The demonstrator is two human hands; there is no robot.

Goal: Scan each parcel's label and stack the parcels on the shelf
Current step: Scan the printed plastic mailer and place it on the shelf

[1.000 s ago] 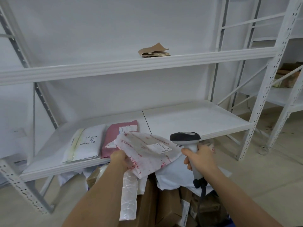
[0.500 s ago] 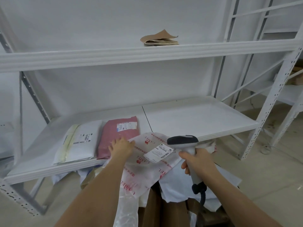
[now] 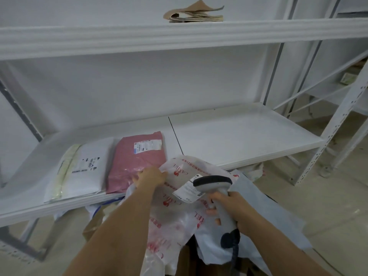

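My left hand [image 3: 149, 176] grips the far edge of a translucent white plastic parcel with red print [image 3: 179, 208], at the front lip of the lower shelf [image 3: 239, 136]. Its white label [image 3: 189, 191] faces up, partly under the scanner head. My right hand [image 3: 235, 206] holds a grey handheld scanner [image 3: 216, 188] by the handle, its dark-topped head over that label. On the lower shelf lie a pink parcel [image 3: 137, 158] and, to its left, a white parcel [image 3: 83, 166], both flat with labels up.
A brown paper bundle [image 3: 194, 13] lies on the upper shelf [image 3: 179, 34]. Below my arms are more parcels: a pale blue-white bag [image 3: 258, 226] and brown cardboard [image 3: 93, 230]. A white upright [image 3: 338, 120] stands at right, with another rack behind it.
My left hand moved the red-printed parcel forward to the shelf edge beside the pink parcel. The scanner head now sits over its label. The view tilted down and closer.
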